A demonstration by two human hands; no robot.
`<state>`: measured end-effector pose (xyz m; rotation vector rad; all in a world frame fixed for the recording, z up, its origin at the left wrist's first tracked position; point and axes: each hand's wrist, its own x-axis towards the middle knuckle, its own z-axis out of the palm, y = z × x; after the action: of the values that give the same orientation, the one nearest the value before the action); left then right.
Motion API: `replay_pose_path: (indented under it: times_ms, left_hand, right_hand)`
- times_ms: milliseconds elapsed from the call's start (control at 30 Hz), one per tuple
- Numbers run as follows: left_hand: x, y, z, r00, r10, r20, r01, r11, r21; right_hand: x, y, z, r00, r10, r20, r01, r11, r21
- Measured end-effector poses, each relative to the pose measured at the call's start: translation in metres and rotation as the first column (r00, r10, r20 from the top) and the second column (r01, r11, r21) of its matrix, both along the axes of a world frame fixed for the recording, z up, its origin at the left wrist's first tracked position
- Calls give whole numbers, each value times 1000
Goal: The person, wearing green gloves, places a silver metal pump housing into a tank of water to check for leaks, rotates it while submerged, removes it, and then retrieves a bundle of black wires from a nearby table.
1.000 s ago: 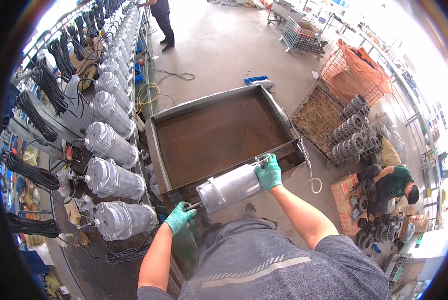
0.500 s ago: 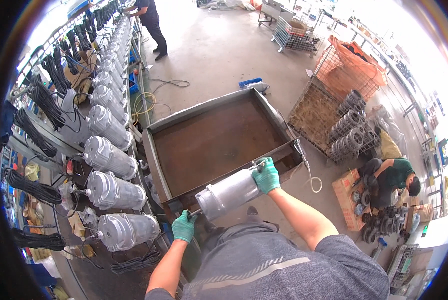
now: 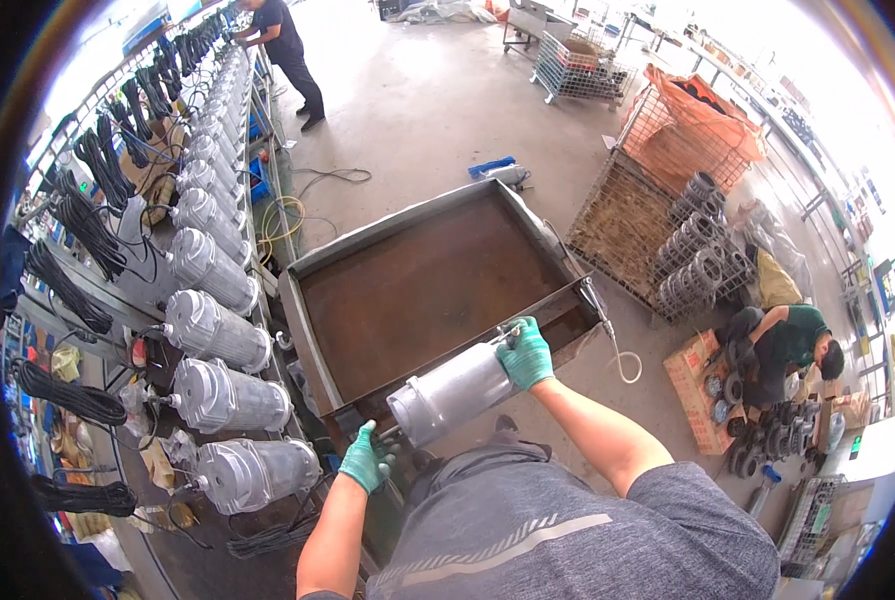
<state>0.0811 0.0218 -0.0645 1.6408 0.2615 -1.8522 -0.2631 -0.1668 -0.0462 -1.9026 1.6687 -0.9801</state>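
A silvery cylindrical motor housing (image 3: 451,393) lies slantwise at the near edge of a shallow metal tank (image 3: 320,385), in front of my body. My right hand (image 3: 527,356), in a green glove, is closed round the fitting at the housing's far right end. Beside the opposite end, where a short shaft sticks out, is my gloved left hand (image 3: 368,459). Its thumb points up and its fingers are apart, off the shaft. Brown liquid or a rusty bottom fills the inside of the tank; I cannot tell which.
To the left, a long row of similar motors (image 3: 258,474) lies on a rack, with coiled black cables (image 3: 73,392) beside it. A wire cage (image 3: 608,235) holding ring-shaped castings stands at right. One person (image 3: 790,345) crouches by parts there; another (image 3: 283,50) stands at the far left.
My left hand has let go of the shaft and opened, dropping slightly below it. My right hand keeps its grip, and the housing has barely shifted.
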Motion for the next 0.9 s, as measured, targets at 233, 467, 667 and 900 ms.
replay_pose_path:
  times_ms: [233, 467, 667, 900]
  left_hand:
    - [-5, 27, -9, 826, -80, 558, 455, 680, -576]
    - [24, 5, 12, 600, -573, 558, 765, 615, -191]
    - [7, 23, -20, 158, -284, 946, 890, 455, -12]
    - [-5, 17, 10, -69, -329, 942, 851, 473, 228]
  right_hand:
    - [-2, -1, -1, 1000, -6, -24, 5, 999, -42]
    - [-3, -2, -4, 1000, -11, -23, 10, 999, -50]
    - [-2, -5, -7, 1000, 2, -27, -5, 997, -76]
    - [-4, -3, 2, 1000, 10, 8, -10, 1000, -24]
